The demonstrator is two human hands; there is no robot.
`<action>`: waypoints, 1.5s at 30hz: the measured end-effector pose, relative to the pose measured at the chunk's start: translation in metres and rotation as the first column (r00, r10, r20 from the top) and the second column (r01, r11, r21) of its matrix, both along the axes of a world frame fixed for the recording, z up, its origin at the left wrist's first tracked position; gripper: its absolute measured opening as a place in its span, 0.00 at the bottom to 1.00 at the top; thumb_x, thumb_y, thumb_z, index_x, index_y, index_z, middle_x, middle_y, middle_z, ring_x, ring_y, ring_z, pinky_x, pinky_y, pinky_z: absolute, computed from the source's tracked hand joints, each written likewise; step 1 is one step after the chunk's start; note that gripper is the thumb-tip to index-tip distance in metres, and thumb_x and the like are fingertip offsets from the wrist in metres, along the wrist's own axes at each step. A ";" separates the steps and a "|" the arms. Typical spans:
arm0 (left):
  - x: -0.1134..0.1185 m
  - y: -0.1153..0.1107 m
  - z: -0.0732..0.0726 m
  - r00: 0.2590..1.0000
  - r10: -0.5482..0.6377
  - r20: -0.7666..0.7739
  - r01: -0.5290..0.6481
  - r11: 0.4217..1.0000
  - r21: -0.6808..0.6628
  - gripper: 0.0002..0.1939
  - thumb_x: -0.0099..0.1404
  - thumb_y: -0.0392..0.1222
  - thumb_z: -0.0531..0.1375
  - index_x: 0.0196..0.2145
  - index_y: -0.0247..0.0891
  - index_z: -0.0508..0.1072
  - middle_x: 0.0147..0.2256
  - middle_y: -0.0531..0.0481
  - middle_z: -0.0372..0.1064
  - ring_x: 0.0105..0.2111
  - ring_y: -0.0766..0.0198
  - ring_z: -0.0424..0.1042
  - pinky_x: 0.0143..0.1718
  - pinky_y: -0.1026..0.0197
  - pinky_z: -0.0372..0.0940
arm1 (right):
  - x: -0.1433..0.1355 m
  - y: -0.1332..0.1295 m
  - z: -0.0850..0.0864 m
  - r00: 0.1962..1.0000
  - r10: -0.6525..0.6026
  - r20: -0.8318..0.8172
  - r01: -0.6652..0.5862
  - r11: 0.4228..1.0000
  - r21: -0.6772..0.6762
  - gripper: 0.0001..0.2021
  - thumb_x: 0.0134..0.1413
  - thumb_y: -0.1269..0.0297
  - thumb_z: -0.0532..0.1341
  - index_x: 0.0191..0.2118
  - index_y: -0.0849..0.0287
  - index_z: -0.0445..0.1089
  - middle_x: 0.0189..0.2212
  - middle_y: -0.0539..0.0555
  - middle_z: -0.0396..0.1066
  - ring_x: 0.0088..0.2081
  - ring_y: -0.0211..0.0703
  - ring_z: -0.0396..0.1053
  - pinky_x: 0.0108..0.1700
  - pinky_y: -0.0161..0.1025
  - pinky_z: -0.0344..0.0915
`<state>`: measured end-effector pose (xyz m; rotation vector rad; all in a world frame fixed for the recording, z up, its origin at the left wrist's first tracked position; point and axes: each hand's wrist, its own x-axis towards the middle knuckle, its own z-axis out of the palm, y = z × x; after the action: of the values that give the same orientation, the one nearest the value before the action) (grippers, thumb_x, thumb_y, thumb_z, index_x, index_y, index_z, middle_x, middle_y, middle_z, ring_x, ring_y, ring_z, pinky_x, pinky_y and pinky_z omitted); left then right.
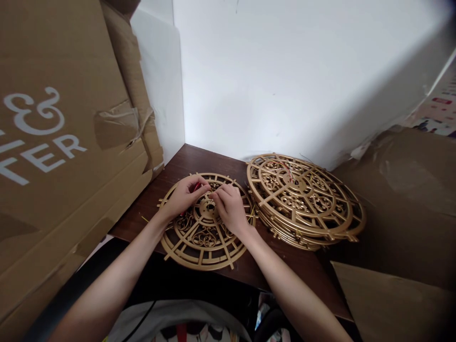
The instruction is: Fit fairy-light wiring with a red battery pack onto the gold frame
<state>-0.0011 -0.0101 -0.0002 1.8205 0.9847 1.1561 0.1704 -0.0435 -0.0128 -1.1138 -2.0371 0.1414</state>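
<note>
A round gold openwork disc [213, 257], with scrollwork between its rings and spokes, lies flat on the dark wooden table. Above its left part, my left hand [184, 195] is closed in a pinch. Something small and red [197, 186] shows by its fingers, too little of it to name. My right hand [231, 209], also closed with thumb and fingers together, meets it just above the disc's hub [210, 207]. Whatever sits between the fingertips is too fine or hidden to make out.
To the right stands a stack of similar gold discs [302, 190], with red and pale wires at the top one's centre. A large cardboard box [71, 142] rises on the left; more cardboard [399, 199] is on the right. A white wall [256, 85] closes off the table's [199, 154] back.
</note>
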 end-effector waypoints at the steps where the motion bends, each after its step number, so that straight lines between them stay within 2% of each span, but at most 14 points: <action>1: 0.000 0.000 0.000 1.000 0.001 0.009 -0.001 1.000 -0.012 0.13 0.62 0.49 0.60 0.26 0.36 0.70 0.19 0.57 0.58 0.19 0.71 0.55 0.20 0.66 0.52 | 0.000 0.000 -0.001 1.000 0.004 0.009 -0.004 1.000 0.004 0.17 0.67 0.59 0.48 0.33 0.56 0.70 0.31 0.54 0.67 0.38 0.44 0.62 0.42 0.42 0.56; 5: 0.001 -0.001 0.001 0.997 -0.006 0.080 0.015 0.994 -0.108 0.16 0.62 0.51 0.59 0.25 0.36 0.68 0.19 0.57 0.56 0.17 0.73 0.53 0.17 0.67 0.49 | -0.001 0.000 -0.002 0.999 0.002 0.037 -0.003 1.000 0.018 0.16 0.67 0.60 0.49 0.38 0.57 0.73 0.32 0.54 0.67 0.38 0.44 0.63 0.41 0.41 0.56; 9: 0.002 -0.001 -0.002 0.987 0.000 0.160 0.038 0.972 -0.230 0.16 0.63 0.52 0.58 0.28 0.36 0.68 0.16 0.60 0.49 0.14 0.74 0.49 0.15 0.69 0.46 | -0.001 0.000 -0.002 0.998 -0.015 0.059 0.013 1.000 0.027 0.16 0.67 0.60 0.49 0.43 0.57 0.73 0.33 0.55 0.67 0.38 0.43 0.63 0.41 0.40 0.56; 12: 0.001 -0.001 -0.003 0.984 -0.002 0.179 0.048 0.967 -0.251 0.16 0.63 0.53 0.57 0.29 0.35 0.69 0.16 0.60 0.49 0.15 0.73 0.49 0.15 0.69 0.46 | -0.001 0.000 -0.002 0.996 -0.037 0.084 0.034 0.999 0.041 0.16 0.67 0.60 0.49 0.46 0.56 0.73 0.32 0.54 0.66 0.37 0.43 0.62 0.41 0.40 0.56; 15: 0.001 -0.002 -0.001 0.988 -0.029 0.154 0.065 0.971 -0.232 0.16 0.63 0.52 0.58 0.29 0.35 0.70 0.17 0.59 0.51 0.16 0.73 0.51 0.15 0.69 0.47 | 0.000 0.000 -0.001 0.992 -0.057 0.114 0.051 0.997 0.056 0.16 0.67 0.60 0.50 0.47 0.56 0.73 0.32 0.54 0.65 0.36 0.42 0.62 0.40 0.40 0.56; 20: -0.001 -0.001 0.000 0.999 -0.045 0.024 0.047 0.995 -0.085 0.11 0.57 0.46 0.63 0.29 0.34 0.73 0.25 0.53 0.62 0.21 0.71 0.57 0.20 0.67 0.53 | 0.000 -0.001 -0.001 0.986 -0.079 0.146 0.071 0.996 0.061 0.15 0.67 0.60 0.50 0.39 0.57 0.74 0.31 0.54 0.65 0.36 0.43 0.62 0.40 0.40 0.55; 26: -0.002 0.000 0.002 0.998 -0.034 -0.058 0.034 0.999 -0.010 0.11 0.58 0.46 0.63 0.29 0.34 0.74 0.28 0.51 0.65 0.24 0.68 0.59 0.25 0.65 0.56 | 0.000 -0.002 0.001 0.999 -0.054 -0.001 0.054 0.997 0.047 0.11 0.64 0.58 0.55 0.38 0.57 0.72 0.31 0.53 0.69 0.37 0.43 0.65 0.42 0.40 0.57; 29: -0.001 -0.001 0.004 0.996 -0.060 -0.062 0.059 0.998 -0.017 0.11 0.58 0.46 0.62 0.28 0.34 0.73 0.29 0.51 0.65 0.25 0.68 0.59 0.26 0.65 0.55 | -0.001 -0.003 0.002 0.991 -0.059 -0.121 0.064 0.997 0.037 0.09 0.63 0.60 0.56 0.36 0.58 0.69 0.31 0.52 0.70 0.35 0.42 0.66 0.41 0.40 0.58; 32: 0.000 -0.002 0.005 0.994 -0.085 -0.066 0.083 0.996 -0.037 0.10 0.59 0.45 0.62 0.29 0.34 0.73 0.28 0.52 0.64 0.24 0.69 0.58 0.25 0.65 0.53 | -0.001 -0.004 0.002 0.978 -0.074 -0.197 0.083 0.996 0.037 0.06 0.62 0.62 0.57 0.40 0.58 0.68 0.31 0.52 0.71 0.34 0.42 0.67 0.42 0.40 0.60; 35: 0.001 -0.003 0.005 0.993 -0.089 -0.075 0.087 0.996 -0.032 0.10 0.59 0.44 0.61 0.29 0.34 0.73 0.29 0.52 0.64 0.24 0.69 0.57 0.25 0.65 0.53 | -0.001 -0.002 0.001 0.980 -0.064 -0.187 0.072 0.997 0.034 0.07 0.61 0.64 0.58 0.44 0.57 0.68 0.33 0.52 0.72 0.36 0.42 0.69 0.43 0.40 0.61; 37: 0.001 -0.003 0.005 0.993 -0.091 -0.080 0.089 0.995 -0.033 0.10 0.59 0.45 0.61 0.29 0.34 0.73 0.29 0.52 0.63 0.24 0.69 0.57 0.25 0.65 0.53 | -0.001 -0.001 0.000 0.986 -0.062 -0.157 0.067 0.997 0.026 0.05 0.62 0.64 0.58 0.39 0.57 0.70 0.33 0.52 0.73 0.37 0.43 0.69 0.43 0.41 0.60; 40: 0.000 -0.003 0.005 0.992 -0.093 -0.088 0.090 0.995 -0.034 0.10 0.58 0.45 0.61 0.29 0.34 0.73 0.28 0.52 0.63 0.24 0.69 0.57 0.25 0.65 0.52 | 0.000 0.000 -0.001 0.988 -0.079 -0.130 0.082 0.996 0.018 0.07 0.62 0.63 0.58 0.33 0.57 0.69 0.31 0.51 0.72 0.36 0.43 0.68 0.41 0.41 0.59; 45: 0.001 -0.001 0.004 0.991 -0.095 -0.092 0.092 0.995 -0.042 0.09 0.58 0.44 0.61 0.29 0.34 0.72 0.29 0.52 0.63 0.24 0.69 0.57 0.25 0.65 0.53 | -0.001 -0.002 0.001 0.977 -0.093 -0.191 0.096 0.995 0.003 0.07 0.63 0.64 0.57 0.34 0.58 0.68 0.31 0.51 0.72 0.35 0.42 0.68 0.42 0.41 0.60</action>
<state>-0.0003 -0.0114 0.0037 1.8844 0.9569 0.9967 0.1691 -0.0453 -0.0120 -1.1422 -1.8105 0.1797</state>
